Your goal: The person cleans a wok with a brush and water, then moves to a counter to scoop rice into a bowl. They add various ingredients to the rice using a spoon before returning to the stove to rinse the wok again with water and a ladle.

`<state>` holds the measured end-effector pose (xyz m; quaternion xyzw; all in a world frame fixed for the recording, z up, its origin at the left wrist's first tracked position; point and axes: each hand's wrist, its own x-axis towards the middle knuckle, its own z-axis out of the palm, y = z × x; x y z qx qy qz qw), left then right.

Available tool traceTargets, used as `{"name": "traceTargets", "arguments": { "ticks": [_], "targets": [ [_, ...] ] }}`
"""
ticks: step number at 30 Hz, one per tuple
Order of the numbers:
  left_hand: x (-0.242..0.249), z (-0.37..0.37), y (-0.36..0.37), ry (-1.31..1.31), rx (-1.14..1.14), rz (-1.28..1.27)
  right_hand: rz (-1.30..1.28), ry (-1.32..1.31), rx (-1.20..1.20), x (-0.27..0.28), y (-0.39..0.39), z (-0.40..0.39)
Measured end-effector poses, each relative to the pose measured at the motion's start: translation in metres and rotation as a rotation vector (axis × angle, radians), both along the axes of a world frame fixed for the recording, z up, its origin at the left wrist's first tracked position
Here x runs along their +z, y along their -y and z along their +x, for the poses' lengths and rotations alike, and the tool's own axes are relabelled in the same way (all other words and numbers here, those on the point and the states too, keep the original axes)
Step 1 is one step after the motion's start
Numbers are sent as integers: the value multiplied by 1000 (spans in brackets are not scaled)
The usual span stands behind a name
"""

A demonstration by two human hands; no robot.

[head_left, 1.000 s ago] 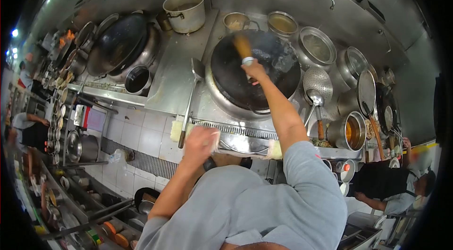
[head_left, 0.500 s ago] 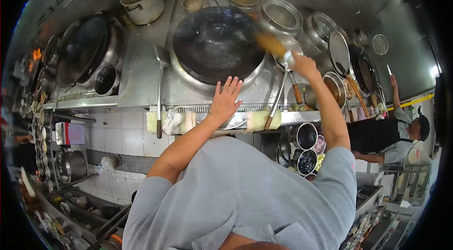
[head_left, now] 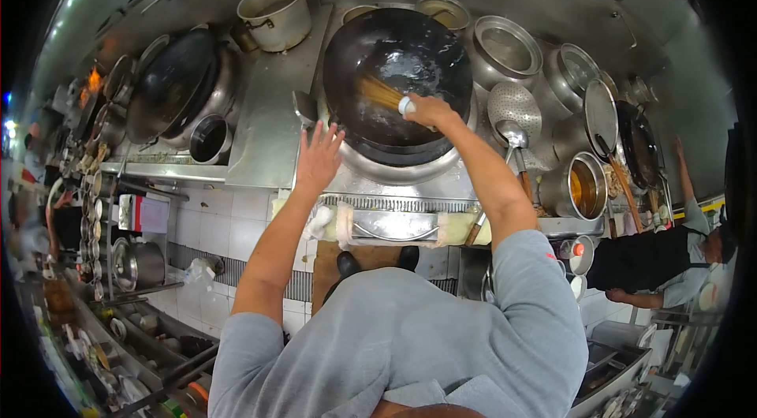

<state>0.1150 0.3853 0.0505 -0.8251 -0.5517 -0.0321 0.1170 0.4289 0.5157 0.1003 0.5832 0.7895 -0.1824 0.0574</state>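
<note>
A large black wok [head_left: 426,35] sits on the steel range, its inside wet and shiny. My right hand [head_left: 432,113] is wrapped round the white-banded end of a bamboo brush [head_left: 380,92], whose bristles lie over the inside of the wok. Left of the wok's lower rim, my left hand [head_left: 319,158] has its fingers spread and holds nothing. Just above its fingertips is the head of a metal spatula [head_left: 304,107]; my hand and forearm hide part of its handle.
A perforated skimmer [head_left: 513,106] and a steel ladle [head_left: 512,134] lie right of the wok. Beyond them stand a pot of amber liquid [head_left: 585,188] and several strainers. A second wok [head_left: 175,87] and a tall pot [head_left: 275,16] are at left. A person [head_left: 650,260] stands far right.
The brush in my right hand has moved from right of the wok into it. My left hand has left the wok's front rim and moved leftward. The view has shifted.
</note>
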Motion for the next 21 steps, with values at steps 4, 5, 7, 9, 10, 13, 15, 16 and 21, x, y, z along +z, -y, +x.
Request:
{"name": "traceTargets", "arguments": {
  "ticks": [4, 5, 7, 9, 10, 13, 15, 16, 21],
  "targets": [
    [11, -16, -11, 33, -15, -38, 24, 52, 9, -4, 37, -1],
    [12, -17, -13, 52, -14, -35, -59, 70, 8, 4, 43, 10],
    [10, -20, -10, 80, -17, -36, -267, 7, -55, 37, 47, 7],
    [3, -22, -10, 104, -26, -11, -354, -206, -97, 39, 30, -21],
    [0, -23, -12, 115, -30, 2, -397, -314, -115, 40, 18, -37],
    [1, -23, -12, 117, -32, 38, -342, -551, -305, 10, -23, -87],
    [-2, -25, -14, 92, -31, 42, -335, -566, -388, 10, -9, -101],
    [-1, -24, -18, 84, -44, 53, -398, -523, -300, 10, 11, -92],
    [-4, -22, -37, 266, -126, -7, -625, -210, -196, 57, 101, 62]
  ]
}}
